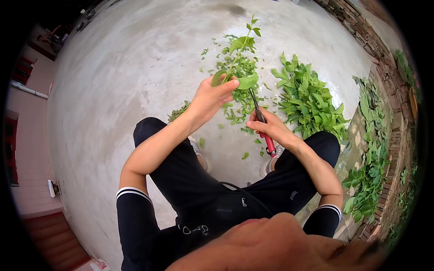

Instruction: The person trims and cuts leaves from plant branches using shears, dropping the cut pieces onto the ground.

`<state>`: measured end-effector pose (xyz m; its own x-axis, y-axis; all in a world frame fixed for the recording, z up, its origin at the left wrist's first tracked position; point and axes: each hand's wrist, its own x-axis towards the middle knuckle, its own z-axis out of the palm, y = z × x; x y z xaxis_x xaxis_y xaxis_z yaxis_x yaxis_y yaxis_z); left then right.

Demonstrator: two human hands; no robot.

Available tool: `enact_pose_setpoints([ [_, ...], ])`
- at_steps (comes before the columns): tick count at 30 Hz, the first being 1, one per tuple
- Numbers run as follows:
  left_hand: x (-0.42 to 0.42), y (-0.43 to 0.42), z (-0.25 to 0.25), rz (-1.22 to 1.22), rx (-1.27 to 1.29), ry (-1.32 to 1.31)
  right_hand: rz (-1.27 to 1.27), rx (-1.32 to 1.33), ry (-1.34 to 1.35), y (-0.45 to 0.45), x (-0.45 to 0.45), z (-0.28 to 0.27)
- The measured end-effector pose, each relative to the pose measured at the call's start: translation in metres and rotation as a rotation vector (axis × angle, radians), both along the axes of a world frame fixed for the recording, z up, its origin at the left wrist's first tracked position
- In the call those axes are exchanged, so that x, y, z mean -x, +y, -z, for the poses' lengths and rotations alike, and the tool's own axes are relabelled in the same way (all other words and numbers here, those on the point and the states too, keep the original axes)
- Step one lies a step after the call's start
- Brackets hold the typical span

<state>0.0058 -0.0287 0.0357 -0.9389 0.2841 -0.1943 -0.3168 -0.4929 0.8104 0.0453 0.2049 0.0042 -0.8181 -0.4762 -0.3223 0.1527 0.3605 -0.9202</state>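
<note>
I'm watching the left hand [210, 97] gripping a green stem [237, 58], with the thumb and fingers pinching it low down. The right hand [274, 126] is curling around red cutters [258, 113], and their tips are pointing up near a big leaf [247, 81]. I can't tell if they are touching it. The person seems to be snipping leaves into bits. The next snip is calling for a steady stem and a thumb clear of the tips. The stem is leaning over cut bits [244, 66] on the floor [113, 90], looking thin and fresh.
</note>
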Motion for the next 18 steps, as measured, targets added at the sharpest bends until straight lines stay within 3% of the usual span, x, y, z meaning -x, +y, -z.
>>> enact_pose_setpoints([
  [5,-0.005,0.005,-0.002,-0.008,0.221,0.03,0.013,0.064,-0.04,0.001,0.002,-0.008],
  [9,-0.003,0.003,0.002,0.087,0.311,0.08,0.045,-0.028,0.097,0.003,-0.001,-0.008],
  [12,0.0,0.006,0.001,-0.028,0.348,0.043,0.1,-0.033,-0.051,0.009,0.001,-0.005],
  [15,0.005,0.001,0.007,-0.037,0.247,0.039,0.271,0.125,-0.111,0.01,0.002,0.005],
  [18,0.005,0.002,0.003,-0.068,0.166,0.016,0.119,0.064,-0.027,0.009,0.005,0.012],
])
